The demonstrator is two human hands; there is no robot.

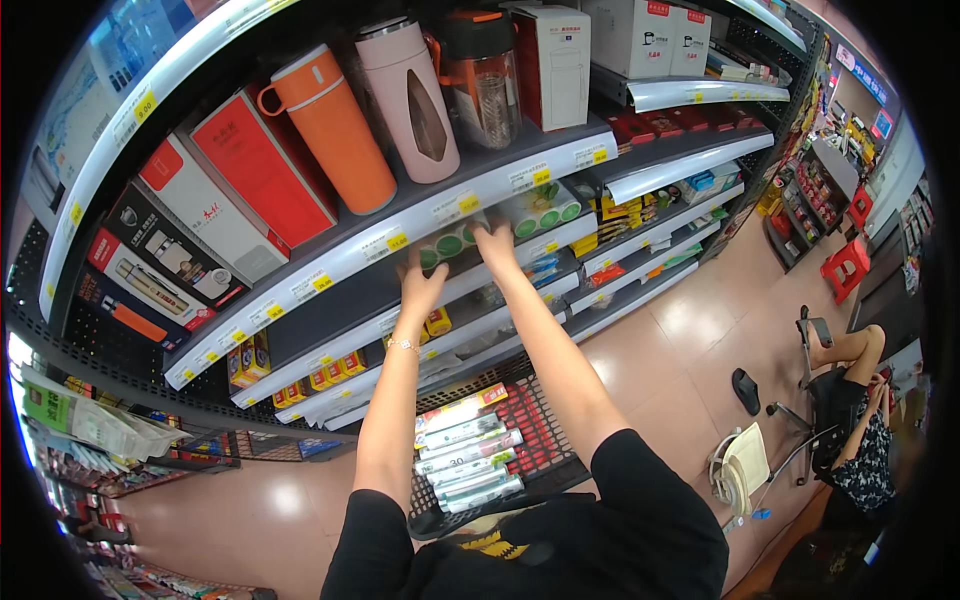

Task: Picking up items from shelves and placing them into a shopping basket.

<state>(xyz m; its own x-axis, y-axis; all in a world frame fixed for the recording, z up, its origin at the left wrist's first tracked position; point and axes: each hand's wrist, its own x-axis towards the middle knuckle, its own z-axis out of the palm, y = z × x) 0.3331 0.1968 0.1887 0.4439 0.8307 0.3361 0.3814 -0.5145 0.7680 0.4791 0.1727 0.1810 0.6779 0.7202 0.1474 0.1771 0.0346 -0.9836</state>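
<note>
Both my hands reach into a shelf compartment under the row of bottles. A row of clear-wrapped rolls with round green ends (449,246) lies there. My left hand (421,283) grips the left end of this row, thumb at the front and fingers partly hidden behind it. Farther right, my right hand (495,241) has its fingers on the same row, their tips hidden by the rolls and the shelf lip. More green-ended rolls (550,215) lie just right of my right hand. A black shopping basket (555,474) below my arms holds several wrapped rolls (469,461) and a yellow-red box (480,401).
Above stand an orange thermos (335,135), a pink bottle (411,105), a clear-bodied bottle (480,82) and boxed flasks (262,172). A price-tag rail (435,214) overhangs my hands. At right are a seated person (862,427), a black sandal (745,391) and a red stool (845,270).
</note>
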